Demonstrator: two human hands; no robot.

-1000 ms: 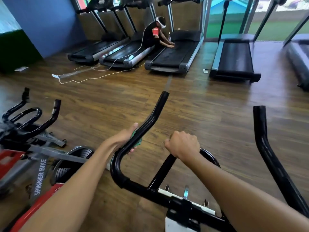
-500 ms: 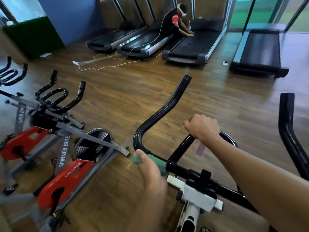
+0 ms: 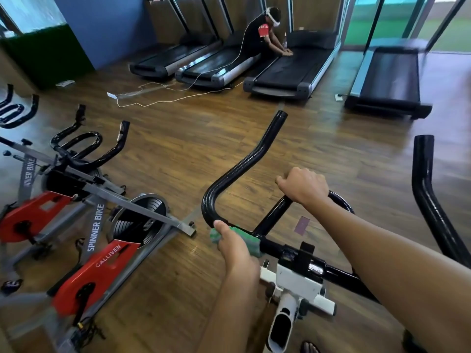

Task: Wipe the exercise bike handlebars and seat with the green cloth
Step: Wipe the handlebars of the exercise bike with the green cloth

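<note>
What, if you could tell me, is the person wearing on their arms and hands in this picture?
Nothing that shows. The left hand and right hand are both bare, with no gloves, rings, watch or wristband visible. Both forearms are uncovered as far as the frame edge, so no sleeve comes into view, and no cables or markings run along them.

Two red bikes (image 3: 84,253) stand on the left on the wood floor (image 3: 193,138). Four treadmills (image 3: 283,70) sit at the back. A person (image 3: 265,34) kneels on one. A white cord (image 3: 163,98) lies on the floor.
</note>
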